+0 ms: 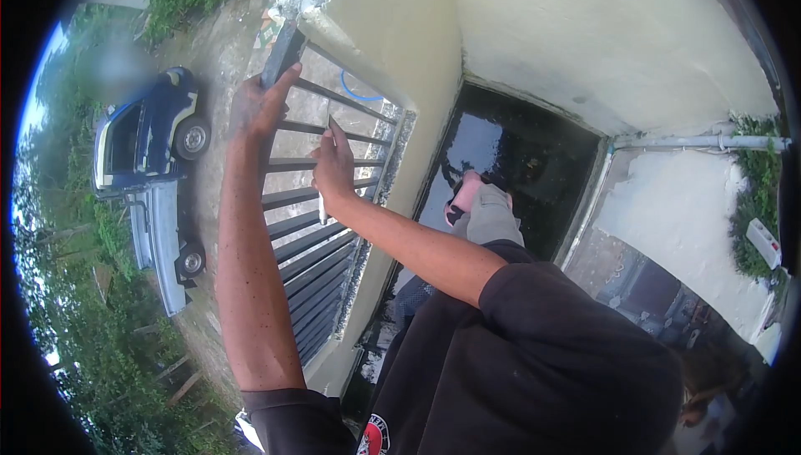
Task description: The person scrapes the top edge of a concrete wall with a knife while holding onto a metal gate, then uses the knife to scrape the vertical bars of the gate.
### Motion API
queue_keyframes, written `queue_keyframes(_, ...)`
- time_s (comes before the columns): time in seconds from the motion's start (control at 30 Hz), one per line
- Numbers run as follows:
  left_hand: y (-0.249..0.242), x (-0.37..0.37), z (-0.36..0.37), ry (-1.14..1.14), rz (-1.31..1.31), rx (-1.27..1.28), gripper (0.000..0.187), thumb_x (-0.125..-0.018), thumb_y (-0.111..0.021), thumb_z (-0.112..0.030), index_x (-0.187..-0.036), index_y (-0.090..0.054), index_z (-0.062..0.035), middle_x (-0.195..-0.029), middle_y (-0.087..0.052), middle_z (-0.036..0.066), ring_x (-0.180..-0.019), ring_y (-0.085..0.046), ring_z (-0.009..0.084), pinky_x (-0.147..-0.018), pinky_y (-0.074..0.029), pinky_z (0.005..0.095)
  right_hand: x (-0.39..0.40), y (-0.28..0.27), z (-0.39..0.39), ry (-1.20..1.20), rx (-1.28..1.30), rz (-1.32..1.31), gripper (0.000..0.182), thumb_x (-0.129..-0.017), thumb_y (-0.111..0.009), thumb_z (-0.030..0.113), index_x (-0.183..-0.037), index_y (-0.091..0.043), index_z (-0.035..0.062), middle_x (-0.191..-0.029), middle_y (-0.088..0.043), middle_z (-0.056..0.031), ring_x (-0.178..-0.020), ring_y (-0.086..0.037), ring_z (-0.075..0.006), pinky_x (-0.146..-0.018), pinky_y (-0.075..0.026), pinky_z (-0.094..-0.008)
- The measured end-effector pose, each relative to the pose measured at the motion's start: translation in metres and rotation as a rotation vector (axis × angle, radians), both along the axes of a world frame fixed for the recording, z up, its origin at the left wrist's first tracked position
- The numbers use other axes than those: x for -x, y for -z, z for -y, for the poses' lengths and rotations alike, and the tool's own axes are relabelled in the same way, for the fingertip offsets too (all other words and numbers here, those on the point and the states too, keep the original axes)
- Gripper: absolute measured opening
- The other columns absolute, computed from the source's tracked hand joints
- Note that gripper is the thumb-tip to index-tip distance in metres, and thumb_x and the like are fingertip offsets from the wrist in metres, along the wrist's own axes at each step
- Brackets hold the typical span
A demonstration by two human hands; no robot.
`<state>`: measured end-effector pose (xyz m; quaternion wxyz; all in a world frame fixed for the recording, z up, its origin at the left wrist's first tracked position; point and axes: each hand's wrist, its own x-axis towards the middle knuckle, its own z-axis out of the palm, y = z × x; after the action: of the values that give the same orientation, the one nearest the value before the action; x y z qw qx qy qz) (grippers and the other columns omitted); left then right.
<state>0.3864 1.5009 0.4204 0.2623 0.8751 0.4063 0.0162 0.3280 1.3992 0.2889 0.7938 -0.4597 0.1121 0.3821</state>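
Along the left runs my left arm, up to my left hand, which is closed around the dark top rail of a metal railing. My right hand is closed on a slim tool with a white handle. A thin pointed end shows above the fingers, beside the railing's bars; the tool's exact kind is hard to make out. Several dark grey bars lie below my right hand. The grip hides the tool's middle.
A cream wall borders the railing. Dark, wet-looking floor lies beneath my feet, with a pink shoe on it. Beyond the railing a dark blue pickup truck stands by trees. A pipe runs along the right wall.
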Motion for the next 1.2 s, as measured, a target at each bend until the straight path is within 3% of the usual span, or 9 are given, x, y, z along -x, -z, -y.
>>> queue_keyframes(0.4, 0.000, 0.000, 0.002, -0.016, 0.006, -0.016, 0.063, -0.081, -0.072, -0.064, -0.075, -0.064, -0.0017, -0.064, -0.060, 0.007, -0.060, -0.063, 0.0159, -0.060, -0.050, 0.0321, 0.000, -0.004, 0.003, 0.004, -0.001, 0.033, 0.050, -0.110, -0.036, 0.037, -0.157, -0.033, 0.0198, -0.095, -0.054, -0.0087, -0.055, -0.042, -0.0096, -0.044, -0.041, -0.0269)
queue_keyframes(0.47, 0.001, -0.001, 0.001, -0.015, 0.013, -0.012, 0.063, -0.081, -0.072, -0.064, -0.075, -0.064, -0.0016, -0.064, -0.060, 0.007, -0.060, -0.063, 0.0159, -0.060, -0.050, 0.0320, -0.002, -0.012, 0.008, -0.021, 0.028, 0.026, 0.051, -0.110, -0.039, 0.038, -0.153, -0.040, 0.0104, -0.103, -0.059, -0.0094, -0.076, -0.052, -0.0142, -0.077, -0.048, -0.0310)
queue_keyframes(0.5, 0.001, 0.000, 0.001, -0.015, 0.018, -0.007, 0.063, -0.081, -0.072, -0.064, -0.075, -0.064, -0.0014, -0.064, -0.060, 0.007, -0.060, -0.063, 0.0159, -0.060, -0.050, 0.0319, -0.001, -0.010, 0.006, -0.022, 0.028, 0.025, 0.051, -0.110, -0.039, 0.038, -0.153, -0.040, 0.0104, -0.103, -0.059, -0.0094, -0.076, -0.052, -0.0142, -0.077, -0.048, -0.0310)
queue_keyframes(0.8, -0.001, 0.001, 0.003, -0.009, 0.025, 0.005, 0.064, -0.080, -0.072, -0.064, -0.077, -0.064, -0.0004, -0.065, -0.060, 0.007, -0.060, -0.063, 0.0160, -0.060, -0.051, 0.0317, -0.004, -0.006, 0.005, 0.000, 0.047, 0.022, 0.051, -0.110, -0.038, 0.039, -0.154, -0.040, 0.0141, -0.084, -0.055, -0.0059, -0.077, -0.055, -0.0153, -0.073, -0.049, -0.0328)
queue_keyframes(0.87, -0.002, 0.001, 0.004, -0.013, 0.012, 0.000, 0.064, -0.080, -0.072, -0.064, -0.077, -0.064, -0.0004, -0.065, -0.060, 0.007, -0.060, -0.063, 0.0160, -0.060, -0.051, 0.0316, -0.007, -0.005, 0.005, -0.010, -0.008, -0.116, 0.049, -0.109, -0.037, 0.038, -0.155, -0.035, 0.0215, -0.096, -0.053, -0.0081, -0.055, -0.042, -0.0104, -0.043, -0.038, -0.0263)
queue_keyframes(0.97, -0.004, -0.001, 0.007, -0.018, 0.007, 0.000, 0.065, -0.080, -0.072, -0.064, -0.077, -0.064, -0.0004, -0.065, -0.060, 0.007, -0.060, -0.063, 0.0159, -0.061, -0.051, 0.0314, -0.004, 0.006, 0.000, -0.030, 0.026, 0.072, 0.049, -0.109, -0.037, 0.038, -0.155, -0.035, 0.0222, -0.097, -0.053, -0.0082, -0.055, -0.043, -0.0105, -0.044, -0.038, -0.0260)
queue_keyframes(1.07, -0.002, 0.001, 0.004, -0.015, 0.016, 0.009, 0.065, -0.080, -0.072, -0.065, -0.078, -0.065, -0.0002, -0.065, -0.060, 0.007, -0.060, -0.064, 0.0160, -0.061, -0.051, 0.0313, -0.007, -0.005, 0.005, -0.015, -0.026, -0.059, 0.048, -0.110, -0.037, 0.038, -0.155, -0.034, 0.0226, -0.097, -0.053, -0.0081, -0.055, -0.043, -0.0103, -0.044, -0.038, -0.0259)
queue_keyframes(1.2, 0.000, 0.000, 0.001, -0.025, -0.006, 0.000, 0.066, -0.080, -0.072, -0.065, -0.078, -0.065, 0.0001, -0.065, -0.061, 0.008, -0.061, -0.064, 0.0161, -0.060, -0.051, 0.0310, -0.006, 0.004, -0.001, 0.004, -0.004, -0.035, 0.048, -0.110, -0.037, 0.037, -0.156, -0.034, 0.0228, -0.096, -0.052, -0.0082, -0.054, -0.042, -0.0103, -0.043, -0.037, -0.0261)
